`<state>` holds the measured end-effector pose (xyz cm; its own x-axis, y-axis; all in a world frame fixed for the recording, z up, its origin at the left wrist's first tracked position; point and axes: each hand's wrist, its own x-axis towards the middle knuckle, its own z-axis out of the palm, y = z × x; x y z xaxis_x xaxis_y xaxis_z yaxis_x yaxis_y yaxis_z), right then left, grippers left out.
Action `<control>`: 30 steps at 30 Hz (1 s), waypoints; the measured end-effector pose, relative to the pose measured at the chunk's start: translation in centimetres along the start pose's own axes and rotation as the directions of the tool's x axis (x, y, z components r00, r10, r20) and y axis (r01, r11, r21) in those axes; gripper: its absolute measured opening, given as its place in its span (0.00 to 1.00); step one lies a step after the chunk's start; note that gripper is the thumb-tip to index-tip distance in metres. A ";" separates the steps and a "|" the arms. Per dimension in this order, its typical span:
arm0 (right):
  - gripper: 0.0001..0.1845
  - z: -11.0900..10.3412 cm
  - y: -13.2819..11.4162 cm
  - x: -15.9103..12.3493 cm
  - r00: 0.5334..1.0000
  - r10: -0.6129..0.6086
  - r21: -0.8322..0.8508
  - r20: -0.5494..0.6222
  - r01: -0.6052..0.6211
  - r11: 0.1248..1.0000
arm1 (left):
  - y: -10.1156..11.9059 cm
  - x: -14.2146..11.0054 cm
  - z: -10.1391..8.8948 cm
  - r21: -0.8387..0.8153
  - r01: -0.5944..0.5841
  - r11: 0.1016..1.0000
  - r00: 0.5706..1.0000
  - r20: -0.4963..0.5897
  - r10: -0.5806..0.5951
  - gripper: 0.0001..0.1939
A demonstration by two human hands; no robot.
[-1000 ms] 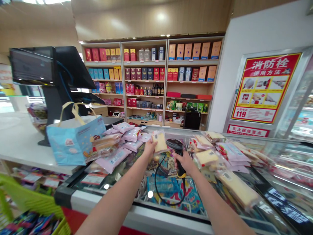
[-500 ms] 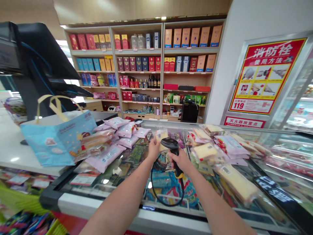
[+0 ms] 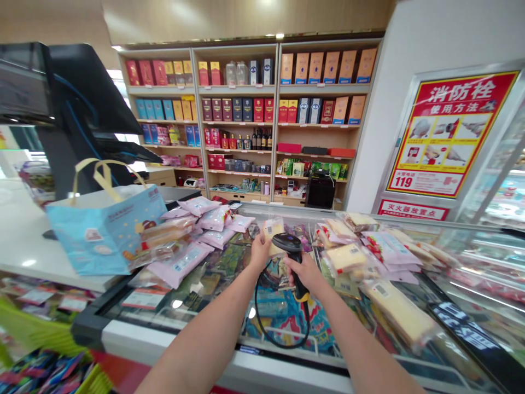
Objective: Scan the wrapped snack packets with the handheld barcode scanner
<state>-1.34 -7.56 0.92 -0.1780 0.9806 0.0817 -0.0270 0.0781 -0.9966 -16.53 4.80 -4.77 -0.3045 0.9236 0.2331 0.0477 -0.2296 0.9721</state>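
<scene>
My right hand (image 3: pixel 304 269) grips the handle of a black barcode scanner (image 3: pixel 288 242), its head pointing toward a pale wrapped bread packet (image 3: pixel 272 228). That packet is pinched in my left hand (image 3: pixel 259 249), just left of the scanner and partly behind its head. A black cable (image 3: pixel 256 306) loops down from the scanner over the glass freezer top (image 3: pixel 213 306). To the left of my hands lie several pink-lilac packets (image 3: pixel 180 265). On the right are wrapped bread slices (image 3: pixel 345 257), more pink packets (image 3: pixel 388 249) and a long pale wrapped loaf (image 3: pixel 400 312).
A blue paper bag (image 3: pixel 102 232) with cream handles stands on the white counter (image 3: pixel 24 241) at left, beside a black checkout screen (image 3: pixel 90 93). Yellow-green baskets (image 3: pixel 98 380) sit at lower left. Behind the freezer rise shelves of boxes (image 3: pixel 233 109); a red fire-hydrant sign (image 3: pixel 453 134) hangs right.
The whole view has shifted slightly, so the background sits a little further right and lower. Both hands keep their holds on the bread packet and the scanner.
</scene>
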 end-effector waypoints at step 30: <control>0.17 -12.3 -3.8 -6.5 0.881 -0.020 0.019 -0.473 0.034 0.999 | 7.0 -8.2 18.8 -0.118 0.095 0.988 0.941 0.336 -0.051 0.07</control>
<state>12.00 -12.07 3.97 0.3085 0.9473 0.0864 -0.0521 0.1075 -0.9928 4.22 1.38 0.64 0.0306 0.9834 0.1786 -0.0941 -0.1751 0.9800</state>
